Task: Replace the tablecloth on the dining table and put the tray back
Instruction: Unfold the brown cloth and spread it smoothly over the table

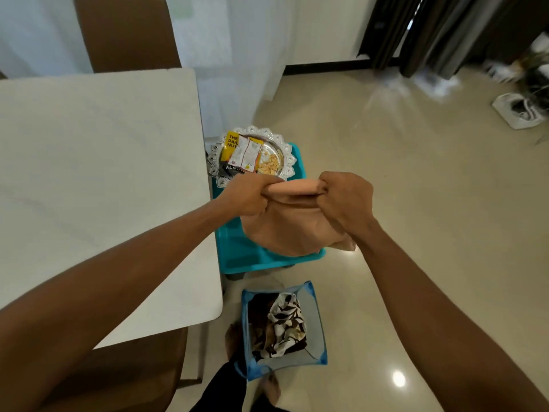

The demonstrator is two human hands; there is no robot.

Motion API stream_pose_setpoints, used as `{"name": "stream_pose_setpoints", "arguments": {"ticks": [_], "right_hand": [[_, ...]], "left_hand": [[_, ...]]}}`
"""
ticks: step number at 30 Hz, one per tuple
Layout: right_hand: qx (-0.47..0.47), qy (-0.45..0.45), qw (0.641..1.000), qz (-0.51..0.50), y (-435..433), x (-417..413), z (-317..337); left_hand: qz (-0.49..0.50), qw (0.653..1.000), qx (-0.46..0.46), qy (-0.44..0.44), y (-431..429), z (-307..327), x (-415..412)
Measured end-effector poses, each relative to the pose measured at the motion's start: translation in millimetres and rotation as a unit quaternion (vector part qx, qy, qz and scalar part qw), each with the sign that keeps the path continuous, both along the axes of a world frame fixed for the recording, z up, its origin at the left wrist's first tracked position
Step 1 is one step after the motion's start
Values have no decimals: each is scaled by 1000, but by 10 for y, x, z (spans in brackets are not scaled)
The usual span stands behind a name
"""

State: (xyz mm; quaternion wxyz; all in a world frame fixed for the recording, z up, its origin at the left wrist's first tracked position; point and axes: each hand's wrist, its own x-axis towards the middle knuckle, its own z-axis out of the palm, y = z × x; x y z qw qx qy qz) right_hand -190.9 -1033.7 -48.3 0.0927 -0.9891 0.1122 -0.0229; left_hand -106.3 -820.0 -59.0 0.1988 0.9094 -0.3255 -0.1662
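A folded peach tablecloth (292, 230) hangs in the air between my two hands, to the right of the dining table. My left hand (248, 197) grips its left top corner and my right hand (346, 200) grips its right top corner. The white dining table (89, 179) fills the left side and is bare. A silver tray (283, 150) with a scalloped rim holds snack packets and nuts; it rests on a teal stool (237, 251) beside the table's right edge, just beyond my hands.
A blue mesh basket (315, 319) on the floor near my feet holds a crumpled brown-and-white patterned cloth (285, 322). Brown chairs stand at the table's far end (127, 31) and near end (133, 370). Dark curtains (430, 28) hang at the back right over glossy beige floor.
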Motion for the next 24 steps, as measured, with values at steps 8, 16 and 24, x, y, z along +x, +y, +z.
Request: {"name": "stream_pose_setpoints", "arguments": {"ticks": [8,16,24], "right_hand": [[65,-167,981,78,874,-5,1019],[226,-202,933,195,2543,-66,304],[196,-21,953,229,3520,-774,-1252]], "left_hand": [[81,979,-77,-173,910,1135,-114],[181,943,32,-276,2645,640,-440],[330,921,208,12,3736,-409,-1266]]}}
